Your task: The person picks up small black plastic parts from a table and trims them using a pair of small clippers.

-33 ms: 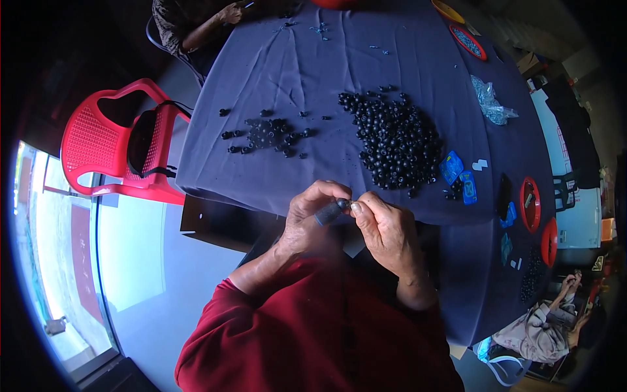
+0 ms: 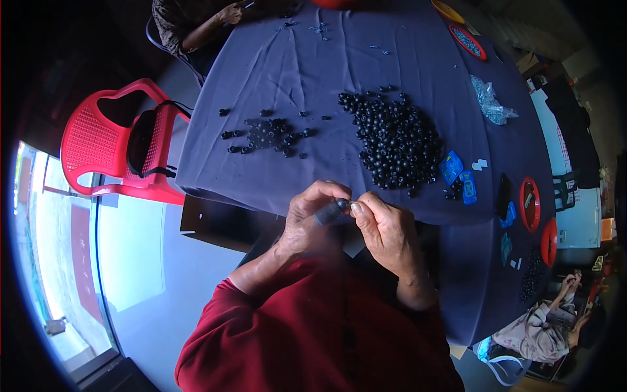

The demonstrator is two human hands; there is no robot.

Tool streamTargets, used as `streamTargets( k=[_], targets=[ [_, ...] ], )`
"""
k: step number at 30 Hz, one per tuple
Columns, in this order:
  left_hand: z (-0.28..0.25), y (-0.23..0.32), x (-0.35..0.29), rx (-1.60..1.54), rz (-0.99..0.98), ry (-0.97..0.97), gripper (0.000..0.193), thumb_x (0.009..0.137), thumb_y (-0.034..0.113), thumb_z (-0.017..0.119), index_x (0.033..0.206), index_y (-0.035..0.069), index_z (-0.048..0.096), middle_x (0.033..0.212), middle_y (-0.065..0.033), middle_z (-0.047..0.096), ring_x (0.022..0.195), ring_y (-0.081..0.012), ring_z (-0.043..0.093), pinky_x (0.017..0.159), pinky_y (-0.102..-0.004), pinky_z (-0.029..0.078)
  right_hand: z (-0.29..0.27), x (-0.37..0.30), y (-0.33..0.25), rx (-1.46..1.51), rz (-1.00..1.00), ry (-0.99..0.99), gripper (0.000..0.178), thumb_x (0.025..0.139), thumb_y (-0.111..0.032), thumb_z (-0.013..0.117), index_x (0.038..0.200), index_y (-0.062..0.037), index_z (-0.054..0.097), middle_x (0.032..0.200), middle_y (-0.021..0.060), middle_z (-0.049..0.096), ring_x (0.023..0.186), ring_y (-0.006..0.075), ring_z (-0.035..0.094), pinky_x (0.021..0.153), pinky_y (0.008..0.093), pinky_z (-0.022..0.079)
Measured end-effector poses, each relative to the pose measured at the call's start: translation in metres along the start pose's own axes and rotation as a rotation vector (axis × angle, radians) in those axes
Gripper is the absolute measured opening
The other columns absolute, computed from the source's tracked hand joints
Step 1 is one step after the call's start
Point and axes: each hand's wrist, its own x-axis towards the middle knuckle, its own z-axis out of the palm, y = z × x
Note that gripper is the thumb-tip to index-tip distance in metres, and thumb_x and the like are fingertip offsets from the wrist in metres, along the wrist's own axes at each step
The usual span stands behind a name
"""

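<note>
Taking the joined hands as the centre of my dial, I see one dark rounded piece between them, just off the near edge of the cloth-covered table. The left hand has its thumb and fingers closed on that piece, with a dark cylinder beside it; I can't tell whether that is held or worn on a finger. The right hand has thumb and forefinger pressed together at the piece's right edge; whether anything sits between them is hidden from me. As for progress, this single piece is in hand, a big heap of dark pieces lies toward one o'clock, and a much smaller dark scatter lies between ten and eleven. Nothing shows me which group is finished; if the heap is unworked stock, I'd judge most of it is left. For writing, two blue packets near two o'clock carry paler print, too small for me to read, and a reddish strip by the glass, between eight and nine, bears white marks I can't make out.
</note>
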Motion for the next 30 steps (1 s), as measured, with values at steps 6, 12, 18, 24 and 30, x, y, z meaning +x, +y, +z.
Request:
streamTargets(
  k=[6, 12, 18, 24, 30],
  targets=[
    [-0.002, -0.001, -0.001, 0.0, -0.001, -0.014, 0.017, 0.081, 0.0, 0.05, 0.097, -0.001, 0.053, 0.094, -0.009, 0.053, 0.084, -0.0151, 0.054, 0.078, -0.0275, 0.044, 0.003, -0.001, 0.004, -0.001, -0.026, 0.034, 0.02, 0.089, -0.017, 0.047, 0.078, -0.0009, 0.053, 0.056, 0.0092, 0.051, 0.048, 0.0186, 0.052, 0.045, 0.0293, 0.039],
    [-0.002, 0.0, 0.0, 0.052, -0.037, 0.028, 0.016, 0.079, 0.005, 0.056, 0.094, -0.001, 0.054, 0.092, -0.009, 0.053, 0.082, -0.0146, 0.051, 0.076, -0.0264, 0.042, 0.003, -0.001, -0.007, -0.085, -0.06, -0.005, 0.02, 0.089, -0.016, 0.048, 0.077, -0.0007, 0.052, 0.057, 0.0097, 0.051, 0.049, 0.0185, 0.053, 0.045, 0.0293, 0.039],
    [0.006, 0.005, 0.006, -0.154, -0.101, 0.053, 0.021, 0.078, 0.01, 0.061, 0.095, 0.0, 0.053, 0.091, -0.0094, 0.052, 0.08, -0.0142, 0.049, 0.076, -0.0254, 0.04, -0.001, -0.001, -0.002, 0.121, 0.011, 0.09, 0.019, 0.089, -0.013, 0.047, 0.078, 0.0003, 0.053, 0.062, 0.0093, 0.055, 0.053, 0.017, 0.055, 0.048, 0.0263, 0.041],
    [0.005, 0.004, 0.005, -0.191, -0.091, 0.04, 0.02, 0.079, 0.009, 0.06, 0.096, 0.0, 0.053, 0.092, -0.0093, 0.051, 0.081, -0.0141, 0.049, 0.076, -0.0255, 0.04, -0.002, 0.0, -0.005, -0.03, -0.022, 0.042, 0.019, 0.089, -0.014, 0.047, 0.079, 0.0003, 0.054, 0.064, 0.0095, 0.057, 0.055, 0.0202, 0.057, 0.049, 0.0277, 0.043],
    [0.002, 0.004, 0.003, -0.148, -0.054, 0.057, 0.016, 0.08, 0.0, 0.054, 0.096, 0.001, 0.056, 0.094, -0.0091, 0.054, 0.083, -0.0155, 0.053, 0.079, -0.0283, 0.042, 0.001, 0.003, -0.008, -0.102, -0.031, 0.033, 0.02, 0.089, -0.015, 0.047, 0.077, -0.0013, 0.053, 0.061, 0.0091, 0.056, 0.052, 0.0215, 0.057, 0.047, 0.0292, 0.043]
  ],
)
